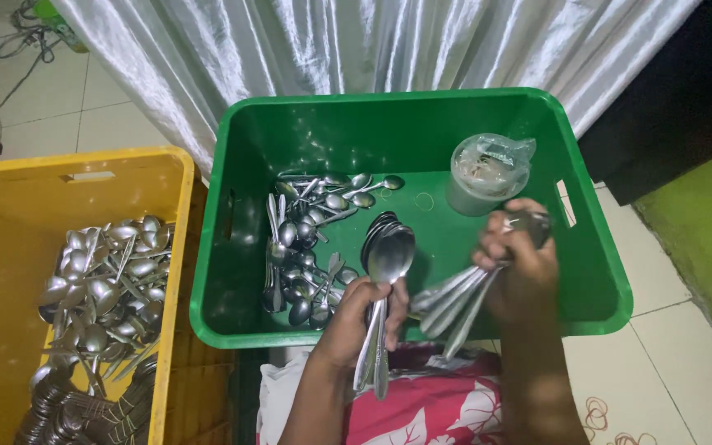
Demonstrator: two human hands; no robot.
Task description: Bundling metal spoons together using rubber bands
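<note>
My left hand (pixel 363 315) grips a stacked bundle of steel spoons (pixel 386 255) by the handles, bowls pointing up over the green crate (pixel 232 214). My right hand (pixel 521 264) holds another bunch of spoons (pixel 455 301), bowls inside the fist and handles fanning down to the left. Both hands hover above the crate's near edge. Loose spoons (pixel 306 239) lie in a pile on the crate floor at the left.
A clear plastic tub wrapped in film (pixel 488 173) stands in the crate's far right. A yellow crate (pixel 10 214) of loose and bundled spoons sits on the left. Silver curtain hangs behind; red floral cloth lies at my lap; rubber bands lie on the tiled floor at lower right.
</note>
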